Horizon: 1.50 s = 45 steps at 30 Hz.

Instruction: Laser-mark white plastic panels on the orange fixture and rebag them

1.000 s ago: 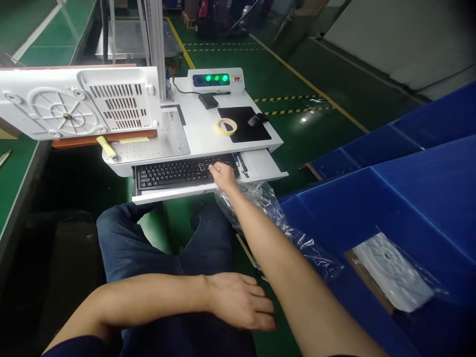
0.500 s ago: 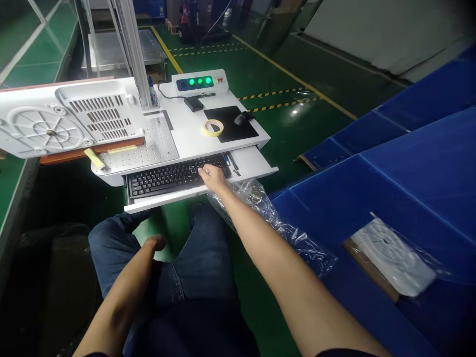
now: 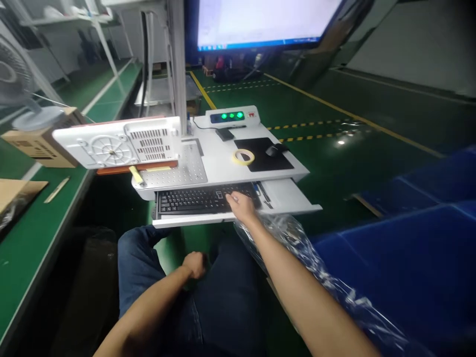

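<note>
My right hand rests over the right part of a black keyboard, fingers curled in and thumb toward the keys. What those fingers hold, if anything, is hidden. The keyboard lies in a pulled-out white drawer under a white desktop. Between my thighs, my left hand is curled like a fist, apart from the drawer, with nothing showing in it. Pens lie in the drawer beside the keyboard. Above them are a roll of yellow tape, a black mouse pad and a mouse.
A white vented panel stands at the desk's left, by a perforated metal plate. Beyond are a lit monitor and a box with green lights. Clear plastic hangs at right near blue boxes. A fan stands left.
The view has tilted up and shifted left, bringing the monitor and fan into sight. My left hand shows more fully between my thighs. My right hand stays over the keyboard.
</note>
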Each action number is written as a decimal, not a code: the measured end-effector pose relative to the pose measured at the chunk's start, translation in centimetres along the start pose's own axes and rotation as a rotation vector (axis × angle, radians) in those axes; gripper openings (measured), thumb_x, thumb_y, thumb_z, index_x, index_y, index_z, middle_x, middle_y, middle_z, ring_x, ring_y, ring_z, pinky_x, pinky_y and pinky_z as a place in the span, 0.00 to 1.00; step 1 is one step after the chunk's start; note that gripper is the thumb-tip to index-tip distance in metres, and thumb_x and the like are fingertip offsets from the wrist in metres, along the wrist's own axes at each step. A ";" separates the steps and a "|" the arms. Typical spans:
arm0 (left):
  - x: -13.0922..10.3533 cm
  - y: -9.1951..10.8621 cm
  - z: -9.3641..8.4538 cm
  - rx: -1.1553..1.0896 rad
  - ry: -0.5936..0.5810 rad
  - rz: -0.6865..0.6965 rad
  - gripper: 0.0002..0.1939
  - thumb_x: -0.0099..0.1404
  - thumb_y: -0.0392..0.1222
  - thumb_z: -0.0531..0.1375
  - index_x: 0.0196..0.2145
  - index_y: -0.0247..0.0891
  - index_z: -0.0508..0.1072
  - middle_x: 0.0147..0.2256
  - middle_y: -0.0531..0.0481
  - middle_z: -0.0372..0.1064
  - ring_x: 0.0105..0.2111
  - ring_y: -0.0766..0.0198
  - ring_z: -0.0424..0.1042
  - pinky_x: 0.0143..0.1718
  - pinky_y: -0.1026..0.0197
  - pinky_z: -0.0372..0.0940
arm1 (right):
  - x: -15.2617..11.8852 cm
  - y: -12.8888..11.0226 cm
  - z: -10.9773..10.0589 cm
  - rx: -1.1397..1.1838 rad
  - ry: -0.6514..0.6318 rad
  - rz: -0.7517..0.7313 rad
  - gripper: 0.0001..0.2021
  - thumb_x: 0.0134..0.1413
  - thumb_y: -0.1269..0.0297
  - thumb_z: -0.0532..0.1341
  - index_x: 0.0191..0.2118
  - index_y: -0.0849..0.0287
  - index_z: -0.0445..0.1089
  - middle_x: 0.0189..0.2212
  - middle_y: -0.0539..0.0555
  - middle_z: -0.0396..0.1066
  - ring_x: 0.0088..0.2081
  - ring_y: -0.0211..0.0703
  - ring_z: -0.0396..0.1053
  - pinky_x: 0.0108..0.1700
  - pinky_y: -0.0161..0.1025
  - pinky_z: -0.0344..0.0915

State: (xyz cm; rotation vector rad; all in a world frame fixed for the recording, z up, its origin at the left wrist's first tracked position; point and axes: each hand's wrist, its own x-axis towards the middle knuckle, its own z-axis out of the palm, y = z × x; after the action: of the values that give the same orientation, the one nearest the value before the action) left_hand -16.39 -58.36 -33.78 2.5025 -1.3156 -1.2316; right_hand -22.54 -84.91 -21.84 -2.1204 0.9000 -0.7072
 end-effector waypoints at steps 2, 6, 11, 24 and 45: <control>-0.5 2.2 -0.1 -0.091 0.081 0.045 0.18 0.76 0.54 0.57 0.50 0.43 0.82 0.49 0.36 0.83 0.53 0.45 0.81 0.54 0.49 0.74 | 0.1 0.2 0.1 0.000 0.000 0.008 0.19 0.57 0.44 0.55 0.24 0.52 0.60 0.22 0.51 0.60 0.28 0.44 0.54 0.34 0.42 0.49; -2.4 6.1 -0.2 -0.285 0.130 0.186 0.17 0.72 0.62 0.62 0.37 0.48 0.78 0.32 0.48 0.79 0.34 0.55 0.79 0.35 0.55 0.71 | 0.4 0.9 0.4 -0.058 -0.024 0.031 0.21 0.56 0.40 0.54 0.23 0.51 0.61 0.21 0.52 0.62 0.28 0.45 0.55 0.34 0.42 0.51; -7.7 4.5 -4.5 -0.383 0.401 0.570 0.20 0.70 0.59 0.64 0.28 0.44 0.68 0.24 0.51 0.68 0.25 0.61 0.67 0.29 0.56 0.62 | 0.5 1.1 0.6 -0.085 -0.040 0.050 0.23 0.54 0.38 0.53 0.22 0.51 0.62 0.19 0.52 0.60 0.26 0.45 0.55 0.32 0.42 0.51; -24.9 -25.3 -32.5 0.098 1.328 -0.509 0.21 0.73 0.58 0.53 0.42 0.39 0.77 0.48 0.38 0.79 0.48 0.46 0.76 0.48 0.51 0.68 | 0.7 0.9 0.6 -0.077 -0.032 0.080 0.23 0.51 0.36 0.53 0.20 0.50 0.59 0.18 0.52 0.60 0.25 0.46 0.53 0.33 0.43 0.52; -13.7 -26.8 -46.0 -0.724 1.495 0.079 0.46 0.61 0.74 0.67 0.62 0.34 0.70 0.60 0.31 0.75 0.59 0.41 0.75 0.59 0.45 0.69 | 13.5 -18.8 0.9 0.075 -0.069 -0.078 0.41 0.46 0.28 0.67 0.55 0.58 0.74 0.56 0.66 0.80 0.56 0.62 0.77 0.58 0.52 0.71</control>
State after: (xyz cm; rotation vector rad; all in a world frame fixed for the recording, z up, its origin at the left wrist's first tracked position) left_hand 28.06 -45.05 -4.34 1.8422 -0.3938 0.3129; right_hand -6.64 -85.48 -5.02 -2.1090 0.7458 -0.6924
